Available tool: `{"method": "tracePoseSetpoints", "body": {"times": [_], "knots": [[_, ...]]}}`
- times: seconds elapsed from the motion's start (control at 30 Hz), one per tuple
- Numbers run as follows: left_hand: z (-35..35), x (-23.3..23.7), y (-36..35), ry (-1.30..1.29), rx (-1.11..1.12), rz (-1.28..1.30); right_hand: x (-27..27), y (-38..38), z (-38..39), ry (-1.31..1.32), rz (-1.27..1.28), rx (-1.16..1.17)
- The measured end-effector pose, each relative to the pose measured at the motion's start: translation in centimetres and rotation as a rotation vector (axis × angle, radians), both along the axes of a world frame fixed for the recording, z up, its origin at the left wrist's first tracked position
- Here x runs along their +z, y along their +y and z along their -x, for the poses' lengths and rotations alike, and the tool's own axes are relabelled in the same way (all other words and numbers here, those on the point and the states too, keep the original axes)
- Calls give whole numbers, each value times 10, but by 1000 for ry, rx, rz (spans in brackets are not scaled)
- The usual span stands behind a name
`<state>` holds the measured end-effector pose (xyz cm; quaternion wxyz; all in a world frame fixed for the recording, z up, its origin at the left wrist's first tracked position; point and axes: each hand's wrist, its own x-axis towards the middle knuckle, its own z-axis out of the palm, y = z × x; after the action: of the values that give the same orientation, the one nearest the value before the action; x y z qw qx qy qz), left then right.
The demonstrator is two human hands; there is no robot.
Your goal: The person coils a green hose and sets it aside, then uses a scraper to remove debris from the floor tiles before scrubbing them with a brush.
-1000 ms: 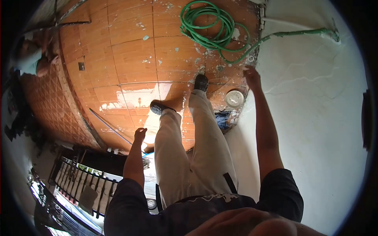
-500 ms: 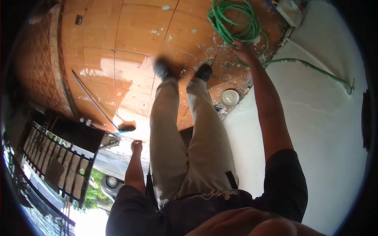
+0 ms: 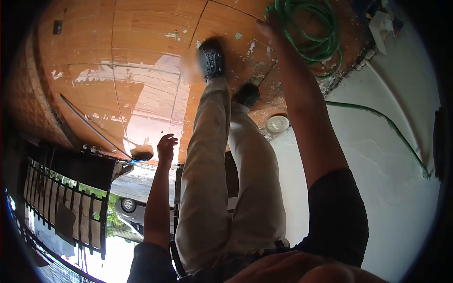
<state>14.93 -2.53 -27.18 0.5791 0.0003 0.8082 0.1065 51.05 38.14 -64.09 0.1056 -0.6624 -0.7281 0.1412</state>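
A coiled green hose [image 3: 325, 45] is at the top right, over the orange tiled floor. My right hand [image 3: 271, 30] is at the coil's left side, its fingers closed round the loops and partly lost in shadow. From the coil a single length of hose runs right across the pale surface. On the left, my left hand [image 3: 166, 145] hangs beside my leg, empty, with its fingers loosely bent and apart.
A round whitish tub [image 3: 277, 124] stands right of my shoes. A long-handled tool [image 3: 96, 126] lies on the tiles [image 3: 146, 28] at left. Beyond are a slatted gate [image 3: 66, 203] and a parked car [image 3: 128, 205]. A pale box [image 3: 380, 30] sits at the upper right.
My feet have shifted in a step, the left one now further ahead. My right hand and the coil have moved up in view. My left hand has risen and its fingers have spread.
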Motion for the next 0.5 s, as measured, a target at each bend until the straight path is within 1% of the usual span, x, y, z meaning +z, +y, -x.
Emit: {"method": "tracePoseSetpoints", "body": {"times": [0.03,0.07,0.1,0.2,0.23,0.27,0.3,0.37,0.4,0.47,0.5], "knots": [[6,-8,5,-60,-96,46,2,8,3,9,78,-74],[11,-15,11,-68,-101,60,9,10,1,33,299,-133],[14,-20,18,-82,-102,28,20,15,0,54,460,-180],[18,-28,49,-104,-148,21,36,24,-19,149,718,-279],[22,-36,59,-104,-170,-1,41,29,-29,167,845,-308],[26,-43,70,-106,-192,-22,46,38,-39,113,1144,-345],[30,-53,83,-116,-178,-38,67,37,-41,108,1143,-354],[24,-64,122,-90,-107,-45,136,19,-44,187,477,-210],[17,-72,145,-66,-92,-52,154,14,-49,181,474,-218],[-3,-97,184,-130,-77,-122,171,-7,-71,390,211,-319],[-18,-115,204,-194,-110,-198,174,-17,-84,421,169,-398]]}}
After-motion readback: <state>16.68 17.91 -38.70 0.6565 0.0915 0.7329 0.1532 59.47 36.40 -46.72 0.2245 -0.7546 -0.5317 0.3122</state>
